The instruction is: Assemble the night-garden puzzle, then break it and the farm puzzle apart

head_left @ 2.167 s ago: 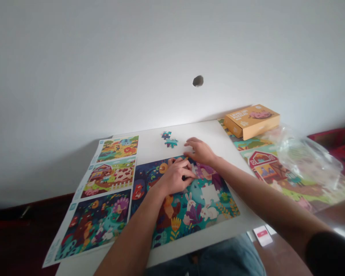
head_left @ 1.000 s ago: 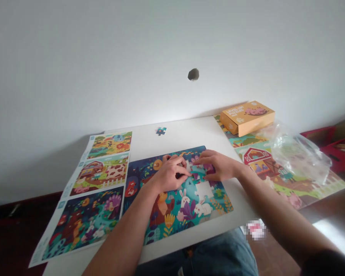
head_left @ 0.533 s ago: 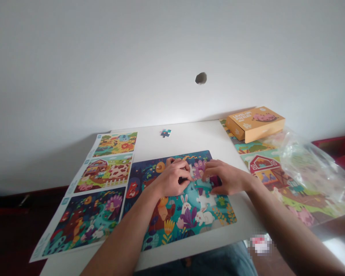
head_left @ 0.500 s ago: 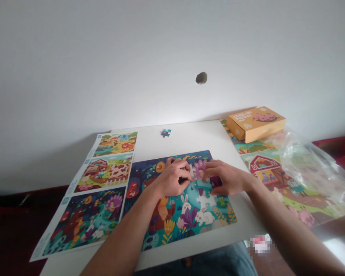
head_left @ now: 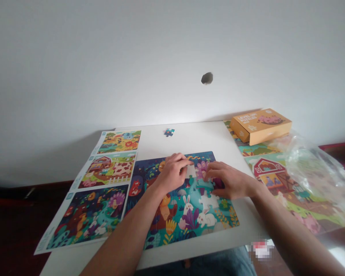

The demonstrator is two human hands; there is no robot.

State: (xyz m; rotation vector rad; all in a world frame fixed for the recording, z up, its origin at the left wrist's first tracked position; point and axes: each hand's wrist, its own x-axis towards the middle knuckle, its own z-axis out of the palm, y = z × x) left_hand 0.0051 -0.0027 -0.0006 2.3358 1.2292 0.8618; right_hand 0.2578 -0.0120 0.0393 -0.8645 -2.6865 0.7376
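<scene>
Left hand point(head_left: 172, 173) draws back on the puzzle point(head_left: 186, 222) near the counter's point(head_left: 199, 138) front edge, right hand point(head_left: 233, 182) opposite, both with fingers bent, pinch unclear; two gaps point(head_left: 209, 201) remain, one loose piece point(head_left: 169, 132) by the back edge.

Through the head camera I see my two bare forearms angling forward and inward. My left hand point(head_left: 174, 172) is palm-down with a finger pointing rightward; my right hand point(head_left: 232, 181), just apart from it, arches with bent fingers, thumb held clear below them.
</scene>
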